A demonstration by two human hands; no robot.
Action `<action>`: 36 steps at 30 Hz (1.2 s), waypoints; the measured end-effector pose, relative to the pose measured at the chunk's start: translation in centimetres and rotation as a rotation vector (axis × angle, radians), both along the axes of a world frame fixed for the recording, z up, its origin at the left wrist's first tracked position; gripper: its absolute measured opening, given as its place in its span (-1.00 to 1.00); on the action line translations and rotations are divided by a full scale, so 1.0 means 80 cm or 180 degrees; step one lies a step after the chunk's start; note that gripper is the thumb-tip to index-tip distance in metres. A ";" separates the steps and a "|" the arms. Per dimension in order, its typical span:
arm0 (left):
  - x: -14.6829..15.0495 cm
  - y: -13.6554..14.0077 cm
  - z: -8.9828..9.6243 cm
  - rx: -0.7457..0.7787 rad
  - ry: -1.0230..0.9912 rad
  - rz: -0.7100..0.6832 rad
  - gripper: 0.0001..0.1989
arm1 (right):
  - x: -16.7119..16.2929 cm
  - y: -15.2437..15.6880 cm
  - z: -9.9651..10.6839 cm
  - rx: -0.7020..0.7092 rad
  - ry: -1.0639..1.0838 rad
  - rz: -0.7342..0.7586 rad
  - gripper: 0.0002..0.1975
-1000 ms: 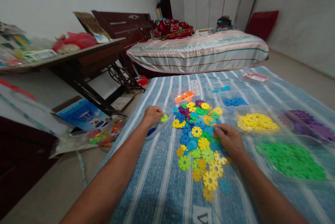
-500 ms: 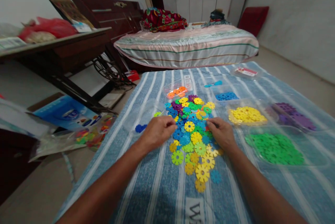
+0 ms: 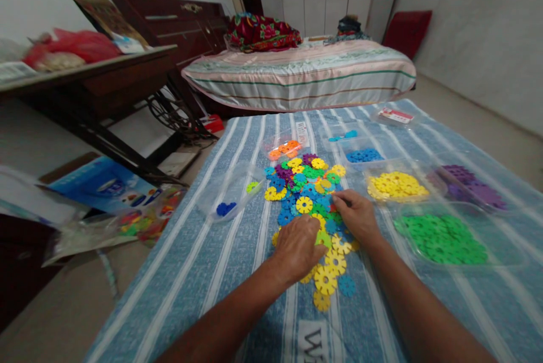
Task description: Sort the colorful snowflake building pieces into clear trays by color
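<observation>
A heap of flat, notched plastic discs (image 3: 304, 204) in several colours lies on the striped cloth in front of me. Over its lower left part is my left hand (image 3: 299, 247), palm down, with thumb and fingers apart around a lime green disc (image 3: 323, 239) that lies in the heap. My right hand (image 3: 357, 217) rests at the right edge of the heap, thumb and forefinger pinched together. A bit of red shows beside those fingertips; what they hold, if anything, is hidden. Yellow discs (image 3: 326, 280) lie nearest me, below my left hand.
Clear tubs of sorted discs stand around: green (image 3: 449, 238), yellow (image 3: 396, 186), purple (image 3: 473, 188), blue (image 3: 365, 155) and orange (image 3: 285, 150). A left tub (image 3: 203, 196) holds dark blue discs and a lime one. Beyond are a bed (image 3: 297, 77) and a sewing table (image 3: 127, 60).
My left hand has moved right and towards me, from the heap's left edge onto its lower part. My right hand stays in about the same place.
</observation>
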State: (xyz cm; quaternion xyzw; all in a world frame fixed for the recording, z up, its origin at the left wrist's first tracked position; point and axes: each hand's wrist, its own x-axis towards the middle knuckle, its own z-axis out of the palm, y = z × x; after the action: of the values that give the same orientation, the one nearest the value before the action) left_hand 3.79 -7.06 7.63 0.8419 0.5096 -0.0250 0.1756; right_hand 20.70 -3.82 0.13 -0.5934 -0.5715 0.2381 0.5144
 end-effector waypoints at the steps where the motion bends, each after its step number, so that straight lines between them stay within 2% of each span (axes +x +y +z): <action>1: -0.001 0.001 0.000 -0.0014 -0.0089 0.0062 -0.82 | 0.000 0.000 0.000 0.0001 -0.0001 -0.0009 -0.77; 4: -0.007 0.004 -0.004 -0.0124 -0.0373 0.0291 -0.92 | 0.000 0.001 -0.001 -0.0003 -0.0020 -0.0033 -0.78; 9: -0.015 0.004 -0.008 -0.0341 -0.0704 0.0495 -0.94 | 0.000 0.000 -0.002 -0.0014 -0.0038 -0.0025 -0.77; 13: -0.014 -0.005 -0.006 -0.0070 -0.0355 0.0329 -0.83 | 0.000 -0.001 0.000 -0.0029 -0.0029 -0.0014 -0.77; 16: -0.010 -0.011 -0.007 0.0002 -0.0051 0.0090 -0.83 | 0.000 -0.001 0.000 -0.0047 -0.0032 -0.0044 -0.78; 19: -0.007 -0.012 -0.012 0.0005 -0.0138 0.0062 -0.85 | -0.001 -0.001 -0.001 -0.0060 -0.0005 -0.0045 -0.78; 23: -0.007 -0.010 -0.013 -0.0136 -0.0475 0.0248 -0.94 | -0.001 -0.001 -0.002 -0.0074 -0.0010 -0.0035 -0.77; 26: -0.013 -0.005 0.002 -0.0465 -0.1123 0.0396 -0.91 | 0.000 -0.001 -0.004 -0.0065 -0.0032 -0.0027 -0.78; 29: -0.034 0.014 0.033 -0.0493 -0.1788 0.0610 -0.87 | -0.001 -0.001 -0.006 -0.0073 0.0008 -0.0007 -0.78; 31: -0.059 0.039 0.057 -0.0179 -0.1933 0.0872 -0.85 | -0.001 -0.001 -0.006 -0.0103 0.0064 -0.0017 -0.77; 33: -0.089 0.070 0.073 0.0388 -0.1807 0.1183 -0.84 | -0.002 -0.002 -0.004 -0.0127 0.0079 -0.0022 -0.77; 36: -0.135 0.119 0.078 0.0947 -0.1233 0.1679 -0.83 | -0.002 -0.002 -0.002 -0.0118 0.0071 -0.0006 -0.76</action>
State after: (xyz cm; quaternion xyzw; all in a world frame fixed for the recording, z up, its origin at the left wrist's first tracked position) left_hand -7.04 2.45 13.85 0.6869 0.6647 0.2556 0.1448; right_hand 20.50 -3.97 -0.05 -0.6007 -0.5606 0.2547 0.5099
